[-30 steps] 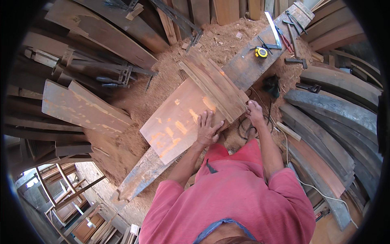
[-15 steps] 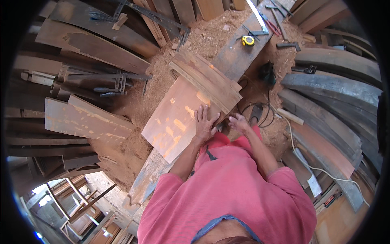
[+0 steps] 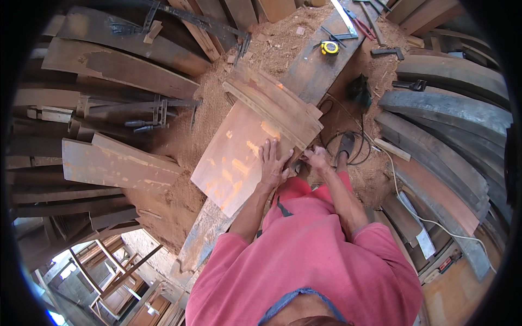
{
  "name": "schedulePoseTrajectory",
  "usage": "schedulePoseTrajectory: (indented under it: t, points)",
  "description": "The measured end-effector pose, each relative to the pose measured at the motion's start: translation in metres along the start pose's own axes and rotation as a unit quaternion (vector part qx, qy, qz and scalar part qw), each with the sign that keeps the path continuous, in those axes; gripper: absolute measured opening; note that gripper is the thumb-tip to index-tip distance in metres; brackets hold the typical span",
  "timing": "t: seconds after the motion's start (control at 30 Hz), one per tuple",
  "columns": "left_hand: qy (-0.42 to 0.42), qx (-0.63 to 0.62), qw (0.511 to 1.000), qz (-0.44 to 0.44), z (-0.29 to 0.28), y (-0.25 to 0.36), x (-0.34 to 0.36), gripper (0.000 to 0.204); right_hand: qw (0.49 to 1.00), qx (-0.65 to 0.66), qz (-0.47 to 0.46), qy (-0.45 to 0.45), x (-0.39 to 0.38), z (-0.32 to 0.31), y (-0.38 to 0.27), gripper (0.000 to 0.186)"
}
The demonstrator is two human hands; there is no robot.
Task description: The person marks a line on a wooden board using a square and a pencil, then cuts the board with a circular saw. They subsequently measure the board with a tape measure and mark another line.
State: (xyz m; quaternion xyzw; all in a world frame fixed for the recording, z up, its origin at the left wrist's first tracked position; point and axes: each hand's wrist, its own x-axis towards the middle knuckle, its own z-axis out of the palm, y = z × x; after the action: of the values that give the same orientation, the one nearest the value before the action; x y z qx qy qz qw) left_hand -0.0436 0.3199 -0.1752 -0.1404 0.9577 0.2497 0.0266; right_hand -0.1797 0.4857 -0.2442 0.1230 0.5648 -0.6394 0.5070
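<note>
A pale brown wooden panel [image 3: 223,163] with orange filler patches lies on the workbench before me. My left hand [image 3: 270,165] rests flat on its right part, fingers stretched out and thumb apart. Across the panel's far end lies a thicker wooden board [image 3: 274,111] with a ridged edge. By the near right corner of that board is my right hand [image 3: 318,158], its fingers curled together at the edge. Whatever those fingers pinch is too small or hidden to make out.
A yellow tape measure [image 3: 329,48], a metal square [image 3: 348,24] and red-handled pliers [image 3: 363,28] lie at the bench's far end. A black cable [image 3: 361,149] coils on the sawdust by my foot. Stacked planks [image 3: 125,70] stand left; curved timbers [image 3: 446,103] lie right.
My right hand has moved slightly left and away from me, up to the board's corner, and its fingers have drawn together. My left hand stays flat on the panel.
</note>
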Motion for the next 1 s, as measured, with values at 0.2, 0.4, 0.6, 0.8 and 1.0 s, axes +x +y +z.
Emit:
schedulePoseTrajectory:
  t: [0.2,0.4,0.6,0.8,1.0]
  points:
    - [0.003,0.001,1.000,-0.010,-0.001,0.001,-0.004,0.078,0.999,0.027,-0.007,0.026,-0.001,0.005,0.008,0.025]
    - [-0.009,-0.013,1.000,-0.007,0.000,0.005,-0.001,0.079,0.979,-0.199,-0.039,0.026,0.008,-0.038,-0.008,0.032]
    - [-0.013,-0.007,0.999,-0.029,0.002,0.000,-0.010,0.079,0.864,-0.421,-0.233,0.149,-0.002,-0.018,-0.159,0.048]
    - [-0.011,0.005,1.000,-0.024,-0.002,0.000,0.000,0.080,0.800,-0.545,-0.249,0.012,0.114,0.074,-0.215,0.070]
    - [-0.044,0.000,0.998,-0.032,-0.007,0.002,-0.002,0.080,0.838,-0.502,-0.193,-0.091,0.196,0.119,-0.199,0.063]
